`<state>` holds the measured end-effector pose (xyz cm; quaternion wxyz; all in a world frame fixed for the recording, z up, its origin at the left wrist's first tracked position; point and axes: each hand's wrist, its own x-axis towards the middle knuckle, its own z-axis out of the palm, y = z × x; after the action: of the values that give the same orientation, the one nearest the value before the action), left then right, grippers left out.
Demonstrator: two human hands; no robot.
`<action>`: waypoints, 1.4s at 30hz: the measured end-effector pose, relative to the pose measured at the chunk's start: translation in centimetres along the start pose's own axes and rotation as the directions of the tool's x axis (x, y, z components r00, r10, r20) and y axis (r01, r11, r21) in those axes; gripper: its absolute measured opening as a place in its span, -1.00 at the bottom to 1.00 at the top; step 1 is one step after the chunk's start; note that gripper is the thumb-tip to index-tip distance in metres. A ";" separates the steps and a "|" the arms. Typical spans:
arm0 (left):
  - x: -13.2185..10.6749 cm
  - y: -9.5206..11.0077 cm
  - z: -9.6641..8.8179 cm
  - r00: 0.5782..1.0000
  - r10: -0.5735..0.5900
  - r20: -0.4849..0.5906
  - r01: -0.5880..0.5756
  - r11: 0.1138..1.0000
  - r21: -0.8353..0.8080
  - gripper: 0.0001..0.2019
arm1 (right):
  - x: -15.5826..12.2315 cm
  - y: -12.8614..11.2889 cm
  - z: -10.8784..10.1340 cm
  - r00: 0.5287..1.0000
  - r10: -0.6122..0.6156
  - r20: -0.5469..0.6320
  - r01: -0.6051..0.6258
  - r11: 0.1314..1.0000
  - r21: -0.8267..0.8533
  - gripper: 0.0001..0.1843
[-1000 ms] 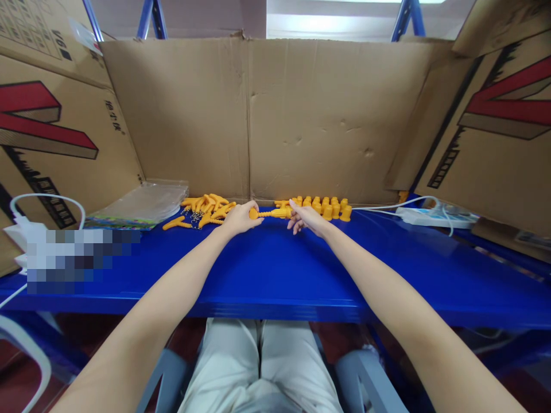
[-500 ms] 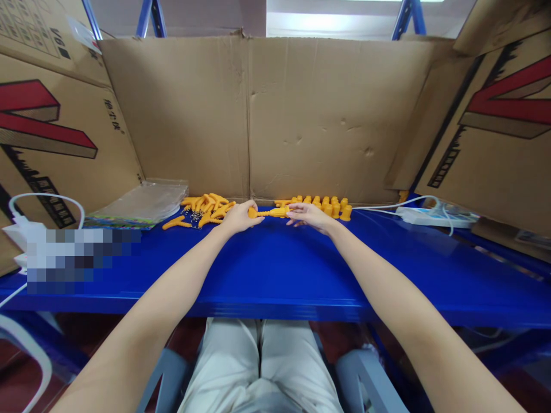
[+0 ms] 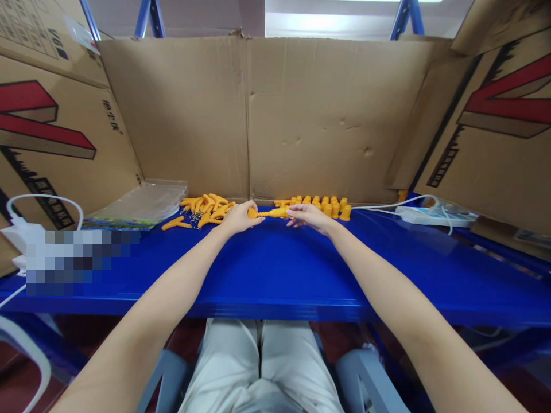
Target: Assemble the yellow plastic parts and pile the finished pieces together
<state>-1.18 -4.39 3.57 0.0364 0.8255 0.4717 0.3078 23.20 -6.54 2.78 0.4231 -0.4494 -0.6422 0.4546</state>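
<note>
My left hand [image 3: 239, 218] is closed around the left end of an orange plastic piece with a ribbed stem [image 3: 262, 214]. My right hand [image 3: 310, 217] pinches the right end of a wider orange sleeve-like piece [image 3: 279, 212]. Stem and sleeve lie in one line, meeting between the hands just above the table. To the left is a pile of orange T-shaped pieces [image 3: 206, 205] with small metal chains, and a single one [image 3: 176, 223] lies in front of it. Behind my right hand stand several orange cap-like pieces [image 3: 327, 206] in rows.
Clear plastic bags [image 3: 142, 198] lie at the back left of the blue table [image 3: 275, 269]. Cardboard walls [image 3: 327, 115] enclose the back and sides. A white power strip [image 3: 430, 215] with cables is on the right, and white plugs [image 3: 26, 238] are at far left.
Both hands keep nearly the same pose on the orange pieces. The whole view has shifted very slightly; nothing was visibly taken or let go.
</note>
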 end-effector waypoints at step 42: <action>0.1 -0.4 0.0 0.998 -0.012 0.061 0.019 0.993 -0.112 -0.66 | 0.2 -0.1 -0.6 1.000 0.011 -0.024 -0.012 0.998 -0.064 -0.65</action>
<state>-1.44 -4.14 3.46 0.0996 0.8274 0.4586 0.3087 23.71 -6.23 3.04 0.4135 -0.4718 -0.6486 0.4309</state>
